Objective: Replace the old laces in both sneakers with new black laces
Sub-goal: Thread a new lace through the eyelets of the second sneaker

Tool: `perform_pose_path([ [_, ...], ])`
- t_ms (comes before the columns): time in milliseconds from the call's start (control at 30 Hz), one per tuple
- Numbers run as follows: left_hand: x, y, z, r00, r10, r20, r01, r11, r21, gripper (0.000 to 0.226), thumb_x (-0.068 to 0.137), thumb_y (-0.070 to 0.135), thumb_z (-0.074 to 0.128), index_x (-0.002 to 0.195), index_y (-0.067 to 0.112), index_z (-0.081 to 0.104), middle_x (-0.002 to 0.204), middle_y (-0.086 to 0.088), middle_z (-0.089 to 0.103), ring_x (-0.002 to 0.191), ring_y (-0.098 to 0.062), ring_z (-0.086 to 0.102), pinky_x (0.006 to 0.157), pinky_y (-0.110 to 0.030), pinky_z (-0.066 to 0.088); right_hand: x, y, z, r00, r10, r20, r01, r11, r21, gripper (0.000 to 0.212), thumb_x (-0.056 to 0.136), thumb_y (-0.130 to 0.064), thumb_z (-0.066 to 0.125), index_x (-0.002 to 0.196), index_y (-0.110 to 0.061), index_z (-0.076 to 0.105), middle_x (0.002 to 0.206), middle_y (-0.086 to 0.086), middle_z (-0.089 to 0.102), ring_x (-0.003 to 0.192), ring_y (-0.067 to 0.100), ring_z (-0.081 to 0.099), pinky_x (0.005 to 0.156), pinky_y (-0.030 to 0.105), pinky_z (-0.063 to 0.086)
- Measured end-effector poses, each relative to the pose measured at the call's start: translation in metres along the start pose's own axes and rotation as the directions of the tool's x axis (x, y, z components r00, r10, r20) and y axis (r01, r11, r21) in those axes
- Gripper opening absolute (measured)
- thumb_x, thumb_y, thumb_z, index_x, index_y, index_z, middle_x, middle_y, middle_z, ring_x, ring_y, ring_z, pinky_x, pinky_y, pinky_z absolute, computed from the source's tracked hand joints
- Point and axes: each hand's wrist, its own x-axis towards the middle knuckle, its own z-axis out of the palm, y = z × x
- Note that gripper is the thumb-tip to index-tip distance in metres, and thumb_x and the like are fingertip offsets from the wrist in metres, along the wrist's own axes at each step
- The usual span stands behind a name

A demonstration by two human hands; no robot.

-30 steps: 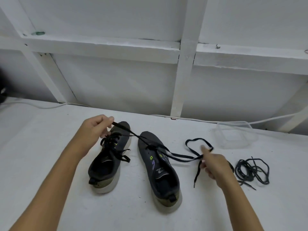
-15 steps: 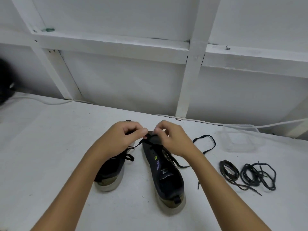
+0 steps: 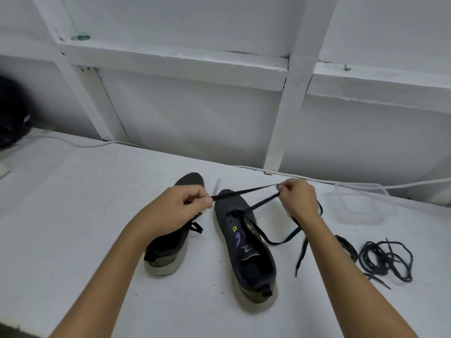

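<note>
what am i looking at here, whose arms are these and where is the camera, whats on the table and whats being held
No machine here: these are a person's two bare arms, filmed by one camera worn on their head, looking forward and down. On the white table stand two dark sneakers: the left sneaker and the right sneaker. The left hand and the right hand each pinch a flat black lace, which runs down into the right sneaker's eyelets. To the right lie a bundle of dark laces and a clear plastic container.
</note>
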Motion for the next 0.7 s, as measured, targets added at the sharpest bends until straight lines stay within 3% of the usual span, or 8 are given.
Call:
perform_pose_path([
  [33,0.0,-0.002,0.002,1.0,-0.013,-0.011,0.013,1.0,-0.007,0.018,0.098,0.031,0.058,0.085,0.022,0.068,0.063,0.006,0.051,0.059,-0.005,0.045,0.061,-0.02,0.039,-0.004,0.001,-0.001,0.997,-0.033,0.07,0.042,0.991,-0.127,0.034,0.096,-0.022,0.062,0.129,-0.024,0.066,0.128,0.003,0.068,0.115,0.027,0.063,0.09,0.034,0.048],
  [100,0.003,-0.002,0.009,1.0,-0.016,-0.025,0.016,1.0,-0.015,0.017,0.097,0.03,0.059,0.083,0.024,0.066,0.063,0.01,0.054,0.057,-0.004,0.047,0.063,-0.022,0.041,-0.017,-0.007,0.0,0.941,-0.242,0.238,0.272,0.957,-0.103,0.064,0.095,-0.02,0.065,0.153,-0.03,0.041,0.154,-0.005,0.045,0.117,0.02,0.061,0.1,0.032,0.045],
  [167,0.007,0.0,0.017,1.0,0.001,-0.009,-0.001,1.0,-0.008,0.016,0.097,0.032,0.059,0.083,0.028,0.066,0.064,0.011,0.057,0.058,-0.005,0.05,0.065,-0.026,0.044,-0.036,-0.028,0.0,0.82,-0.468,0.33,0.463,0.881,0.097,0.063,0.095,-0.024,0.069,0.151,-0.036,0.043,0.147,-0.019,0.046,0.098,0.007,0.062,0.092,0.019,0.044],
  [233,0.01,0.004,0.021,1.0,0.016,0.009,-0.016,1.0,-0.002,0.015,0.097,0.034,0.059,0.084,0.03,0.066,0.065,0.01,0.059,0.059,-0.006,0.051,0.065,-0.029,0.046,-0.046,-0.042,0.002,0.745,-0.56,0.363,0.535,0.826,0.177,0.034,0.096,-0.027,0.068,0.129,-0.036,0.066,0.12,-0.024,0.064,0.087,0.001,0.061,0.08,0.01,0.042],
  [267,0.011,0.005,0.021,1.0,0.019,0.013,-0.019,1.0,-0.002,0.015,0.097,0.035,0.059,0.084,0.03,0.067,0.065,0.01,0.06,0.059,-0.006,0.051,0.065,-0.029,0.046,-0.045,-0.045,0.002,0.748,-0.558,0.358,0.527,0.828,0.19,0.018,0.098,-0.025,0.065,0.111,-0.033,0.074,0.101,-0.021,0.071,0.081,0.001,0.061,0.074,0.011,0.042],
  [367,0.009,0.005,0.017,1.0,-0.013,0.025,0.013,1.0,0.02,0.017,0.097,0.036,0.057,0.084,0.03,0.067,0.066,0.011,0.06,0.059,-0.007,0.05,0.066,-0.031,0.047,-0.025,-0.043,0.002,0.859,-0.454,0.237,0.424,0.89,0.169,0.028,0.1,-0.019,0.055,0.078,-0.032,0.066,0.073,-0.012,0.071,0.062,0.002,0.058,0.064,0.024,0.042],
  [500,0.001,0.0,0.016,0.992,-0.097,0.078,0.094,0.995,0.04,0.021,0.098,0.035,0.057,0.083,0.027,0.069,0.071,0.009,0.066,0.066,-0.009,0.063,0.075,-0.029,0.055,0.008,-0.027,0.007,0.978,-0.208,0.003,0.207,0.976,0.063,0.025,0.101,-0.022,0.05,0.083,-0.032,0.064,0.079,-0.009,0.072,0.079,0.016,0.064,0.066,0.031,0.046],
  [700,-0.007,-0.006,0.029,0.953,-0.215,0.213,0.22,0.975,-0.004,0.023,0.098,0.026,0.059,0.086,0.013,0.074,0.085,-0.001,0.075,0.079,-0.014,0.073,0.071,-0.022,0.056,0.022,-0.013,0.011,0.987,0.005,-0.159,0.002,0.999,0.043,0.02,0.1,-0.017,0.052,0.103,-0.016,0.072,0.09,0.006,0.068,0.082,0.03,0.058,0.066,0.031,0.039],
])
